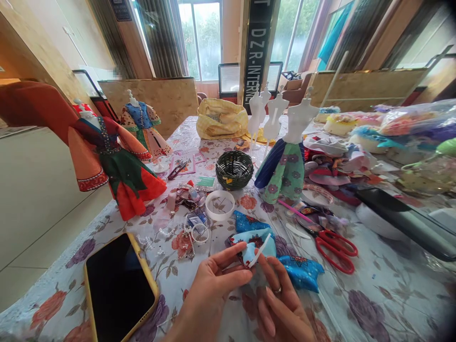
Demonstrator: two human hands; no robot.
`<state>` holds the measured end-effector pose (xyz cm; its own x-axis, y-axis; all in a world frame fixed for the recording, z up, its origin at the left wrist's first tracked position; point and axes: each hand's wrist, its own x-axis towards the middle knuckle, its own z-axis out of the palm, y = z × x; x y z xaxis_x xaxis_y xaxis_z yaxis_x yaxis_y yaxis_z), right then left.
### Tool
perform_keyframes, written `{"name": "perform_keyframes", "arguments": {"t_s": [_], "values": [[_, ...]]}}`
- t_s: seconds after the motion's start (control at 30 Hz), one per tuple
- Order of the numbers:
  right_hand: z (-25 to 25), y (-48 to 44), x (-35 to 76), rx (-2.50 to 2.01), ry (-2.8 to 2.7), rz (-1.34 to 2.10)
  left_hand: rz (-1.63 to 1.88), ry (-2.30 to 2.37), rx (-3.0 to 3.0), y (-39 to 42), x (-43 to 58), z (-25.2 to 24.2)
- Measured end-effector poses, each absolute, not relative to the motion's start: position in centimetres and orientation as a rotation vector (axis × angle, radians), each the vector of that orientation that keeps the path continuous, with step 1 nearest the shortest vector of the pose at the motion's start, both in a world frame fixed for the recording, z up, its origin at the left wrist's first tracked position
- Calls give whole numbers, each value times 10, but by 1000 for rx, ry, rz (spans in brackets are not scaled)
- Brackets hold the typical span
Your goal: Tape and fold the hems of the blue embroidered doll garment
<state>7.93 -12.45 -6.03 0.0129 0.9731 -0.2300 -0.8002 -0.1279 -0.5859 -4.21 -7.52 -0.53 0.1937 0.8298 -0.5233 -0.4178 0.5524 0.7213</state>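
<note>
My left hand [219, 280] is closed, its thumb and fingers pinching the edge of a small blue doll garment [265, 236] with a dark red pattern. A narrow white strip [262, 248] slants across the cloth between my hands. Touching the cloth from the other side, my right hand [285, 301] has curled fingers and a ring on one of them; its grip is partly hidden. Shiny darker blue sections [302, 271] of fabric spread out to the right and behind. Beyond my left hand lies a white ring-shaped roll [220, 217].
Red-handled scissors [337, 249] lie at right, near a dark phone [406, 218]. Another phone [119, 289] rests front left. Behind stand a dark wicker basket [234, 183], dressed doll forms [121, 161], a skirted form [285, 166] and a yellow bag [223, 128]. Fabric scraps [331, 175] pile up right.
</note>
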Motion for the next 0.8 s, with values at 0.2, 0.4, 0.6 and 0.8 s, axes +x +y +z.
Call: {"name": "perform_keyframes", "arguments": {"t_s": [0.2, 0.4, 0.6, 0.8], "values": [[-59, -125, 78, -704, -329, 1568, 965, 992, 405, -75, -41, -6], [-59, -125, 78, -711, -335, 1559, 968, 1016, 395, -74, -40, -6], [-58, -126, 78, -735, -371, 1563, 961, 995, 422, -74, -40, -6], [-56, -127, 74, -758, -329, 1548, 951, 1041, 411, -75, -41, -8]]}}
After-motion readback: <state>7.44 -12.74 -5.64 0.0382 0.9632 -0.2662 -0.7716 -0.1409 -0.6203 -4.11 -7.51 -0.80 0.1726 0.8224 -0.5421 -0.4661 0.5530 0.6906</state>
